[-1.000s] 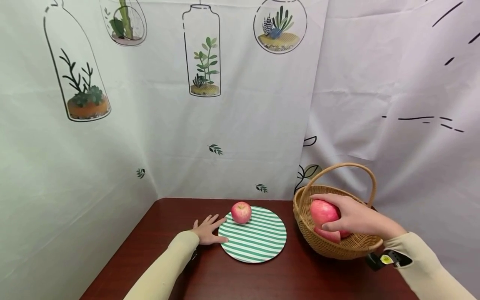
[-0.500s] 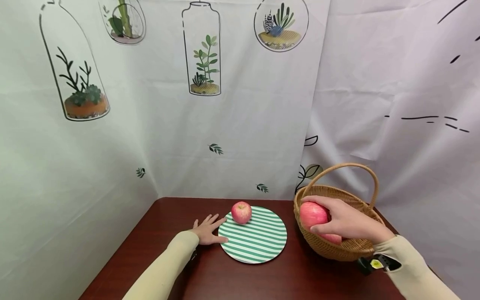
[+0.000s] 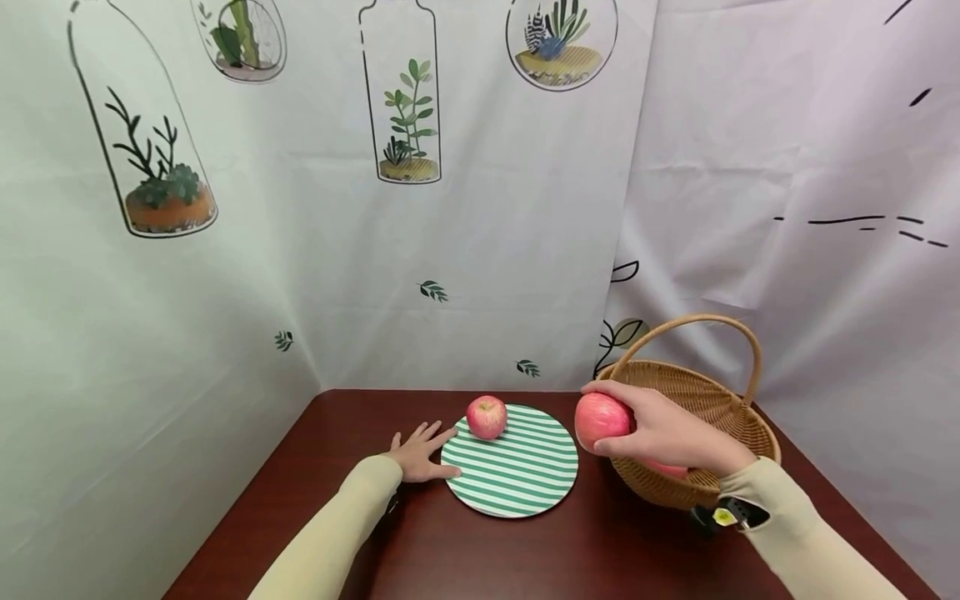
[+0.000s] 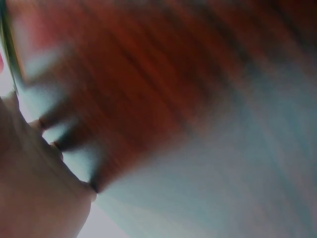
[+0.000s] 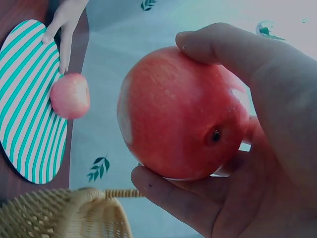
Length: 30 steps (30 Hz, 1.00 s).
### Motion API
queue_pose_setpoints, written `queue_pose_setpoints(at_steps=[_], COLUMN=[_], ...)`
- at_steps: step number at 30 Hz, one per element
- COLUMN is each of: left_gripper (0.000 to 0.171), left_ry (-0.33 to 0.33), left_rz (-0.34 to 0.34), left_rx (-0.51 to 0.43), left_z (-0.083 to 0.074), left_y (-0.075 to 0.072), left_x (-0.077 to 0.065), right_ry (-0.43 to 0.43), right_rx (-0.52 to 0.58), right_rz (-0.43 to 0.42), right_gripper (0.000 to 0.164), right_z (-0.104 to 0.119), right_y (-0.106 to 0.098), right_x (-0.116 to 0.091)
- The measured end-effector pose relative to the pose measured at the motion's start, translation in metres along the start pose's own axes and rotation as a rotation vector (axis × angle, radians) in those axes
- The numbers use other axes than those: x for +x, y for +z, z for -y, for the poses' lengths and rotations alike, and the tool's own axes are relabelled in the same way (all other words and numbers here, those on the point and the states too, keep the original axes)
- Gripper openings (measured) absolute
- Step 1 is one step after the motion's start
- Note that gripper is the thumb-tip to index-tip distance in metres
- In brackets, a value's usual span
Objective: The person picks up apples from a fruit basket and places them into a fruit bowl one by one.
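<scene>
Right hand (image 3: pixel 663 429) held apple (image 3: pixel 602 422) near basket (image 3: pixel 701 390), lower right of frame; left hand (image 3: pixel 420 456), fingers spread, touched striped mat (image 3: pixel 517 479), lower centre. Firm grip, clear of basket, seemed advisable.

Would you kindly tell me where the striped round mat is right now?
In the head view, the striped round mat lies on the table, between the left hand at its left edge and the wicker basket to its right.
</scene>
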<state>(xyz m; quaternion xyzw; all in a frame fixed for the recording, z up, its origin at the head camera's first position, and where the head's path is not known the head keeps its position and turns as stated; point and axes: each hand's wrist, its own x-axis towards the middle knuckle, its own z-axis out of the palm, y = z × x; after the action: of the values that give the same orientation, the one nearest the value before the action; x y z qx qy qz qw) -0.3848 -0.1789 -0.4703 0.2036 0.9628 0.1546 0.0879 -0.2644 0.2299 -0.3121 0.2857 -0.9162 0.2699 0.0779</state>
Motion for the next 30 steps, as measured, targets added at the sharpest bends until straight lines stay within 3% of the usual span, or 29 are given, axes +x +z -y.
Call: queue_pose_setpoints(at_steps=[9,21,30], left_gripper=[0.090,0.095,0.100], left_ry=[-0.003,0.021,0.004], left_rz=[0.009,-0.013,-0.018], left_rx=[0.017,-0.005,-0.010], left_z=[-0.014,0.000,0.012], left_y=[-0.013,-0.001,0.009], left_x=[-0.004,-0.003,0.010], right_ry=[0.032,0.056,0.058], right_rx=[0.007,0.017,0.069], right_rz=[-0.029,-0.015,-0.024], right_gripper=[0.063,0.066,0.078], right_z=[0.005,0.009,0.009], right_y=[0.011,0.031,0.038], right_x=[0.014,0.025,0.031])
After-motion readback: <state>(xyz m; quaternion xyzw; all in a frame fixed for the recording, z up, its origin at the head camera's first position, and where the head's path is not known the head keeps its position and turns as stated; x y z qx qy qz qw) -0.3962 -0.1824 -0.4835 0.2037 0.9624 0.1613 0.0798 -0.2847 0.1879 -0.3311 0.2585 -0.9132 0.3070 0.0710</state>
